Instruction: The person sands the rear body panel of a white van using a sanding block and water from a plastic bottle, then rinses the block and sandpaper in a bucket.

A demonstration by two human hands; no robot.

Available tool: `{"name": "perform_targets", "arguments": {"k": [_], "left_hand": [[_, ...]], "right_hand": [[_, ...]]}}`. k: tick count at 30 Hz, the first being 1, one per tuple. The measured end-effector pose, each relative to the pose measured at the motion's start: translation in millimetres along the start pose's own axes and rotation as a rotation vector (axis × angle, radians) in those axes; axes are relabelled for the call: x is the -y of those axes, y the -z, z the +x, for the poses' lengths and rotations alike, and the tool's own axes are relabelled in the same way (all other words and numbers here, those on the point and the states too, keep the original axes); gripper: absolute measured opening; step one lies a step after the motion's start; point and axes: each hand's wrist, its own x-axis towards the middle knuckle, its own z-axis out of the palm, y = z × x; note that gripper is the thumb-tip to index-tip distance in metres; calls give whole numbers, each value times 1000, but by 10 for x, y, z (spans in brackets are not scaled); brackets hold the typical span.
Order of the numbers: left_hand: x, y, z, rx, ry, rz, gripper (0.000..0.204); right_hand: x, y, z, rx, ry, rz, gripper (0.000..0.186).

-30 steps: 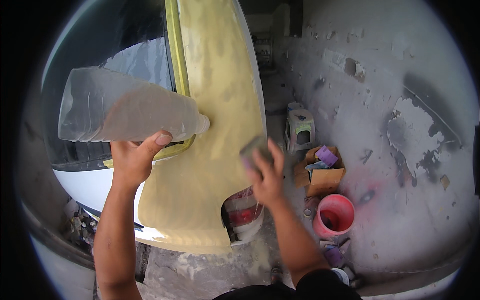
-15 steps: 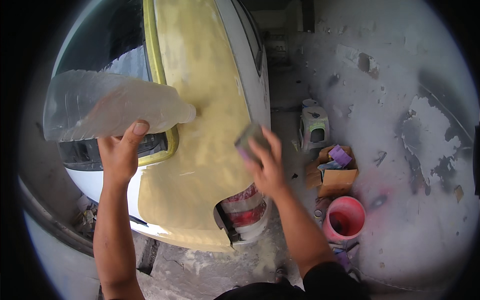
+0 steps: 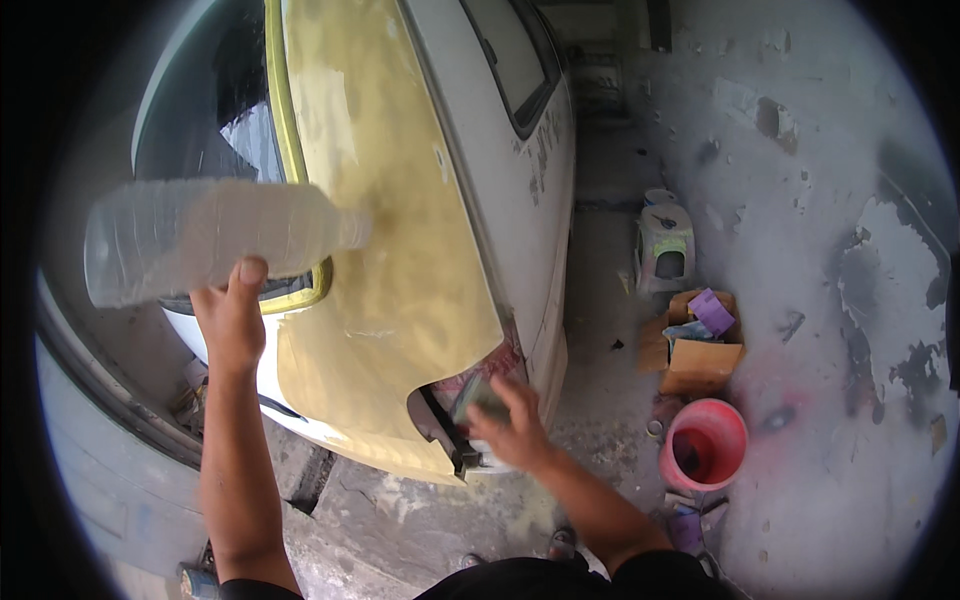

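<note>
My left hand (image 3: 232,315) is closed round a large translucent plastic bottle (image 3: 190,240), held on its side with the neck pointing right over the car. Its contents are hard to make out. In my right hand (image 3: 515,432) is a grey-green sanding block (image 3: 477,402), slightly blurred, gripped between thumb and fingers. The hand is over the red and white tail light (image 3: 508,352), at the car's rear corner; whether the block touches it I cannot tell. Left of that hand spreads the yellowish, filler-coated rear panel (image 3: 390,270) of the white car.
Yellow tape (image 3: 284,120) edges the dark rear window (image 3: 205,110). To the right stand a pale stool (image 3: 664,235), an open cardboard box (image 3: 705,365) with purple packets and a red bucket (image 3: 735,425). Beyond them rises a stained, peeling wall (image 3: 850,330).
My right hand has moved down and slightly left with the sanding block, from the panel's edge to the tail light. The bottle has become more level. The whole view has shifted.
</note>
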Motion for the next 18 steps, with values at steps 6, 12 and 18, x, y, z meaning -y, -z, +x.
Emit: {"name": "perform_targets", "arguments": {"k": [6, 12, 18], "left_hand": [[204, 170, -845, -152, 76, -302, 74], [243, -264, -2421, -408, 675, -715, 73], [185, -451, -3597, -482, 1544, -1045, 69]], "right_hand": [[364, 357, -602, 179, -453, 406, 66], [298, 641, -724, 115, -1367, 1097, 81], [618, 787, -366, 627, -1307, 1799, 80]]}}
